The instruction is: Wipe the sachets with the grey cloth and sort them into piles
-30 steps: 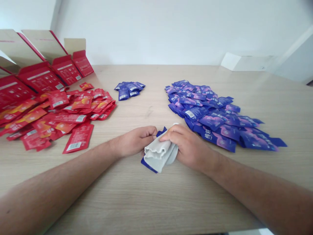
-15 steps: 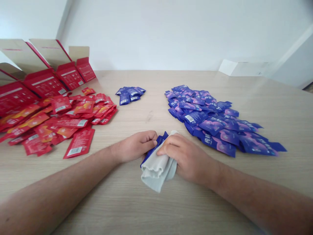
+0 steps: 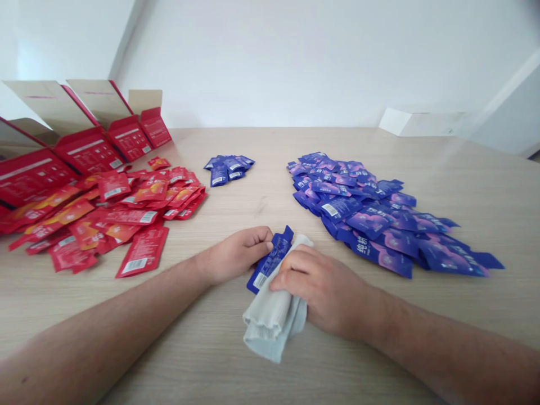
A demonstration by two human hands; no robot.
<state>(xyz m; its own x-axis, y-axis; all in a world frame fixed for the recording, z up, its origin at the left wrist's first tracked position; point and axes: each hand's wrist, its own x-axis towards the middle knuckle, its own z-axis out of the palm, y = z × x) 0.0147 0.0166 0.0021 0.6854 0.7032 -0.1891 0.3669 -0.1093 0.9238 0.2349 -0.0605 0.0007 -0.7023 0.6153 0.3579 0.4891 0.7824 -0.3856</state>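
Observation:
Pinched at its left edge by my left hand (image 3: 244, 253) is a blue sachet (image 3: 270, 261), its printed side with a barcode facing up and its notched end pointing away. My right hand (image 3: 323, 284) is closed on a folded white ribbed cloth (image 3: 270, 309), which lies against the sachet's right side. The cloth's lower end hangs loose toward me. Both hands are above the near middle of the table, and the right fingertips hide part of the cloth.
Right of my hands spreads a large pile of blue sachets (image 3: 367, 219); a small group of blue sachets (image 3: 230, 169) lies farther back. On the left are heaped red sachets (image 3: 139, 197) before open red boxes (image 3: 90, 149). A white folded card (image 3: 426, 122) stands at the back right.
The right hand and the cloth have shifted slightly toward me and away from the sachet, exposing more of its printed face. My left hand keeps its pinch. The view has tilted slightly.

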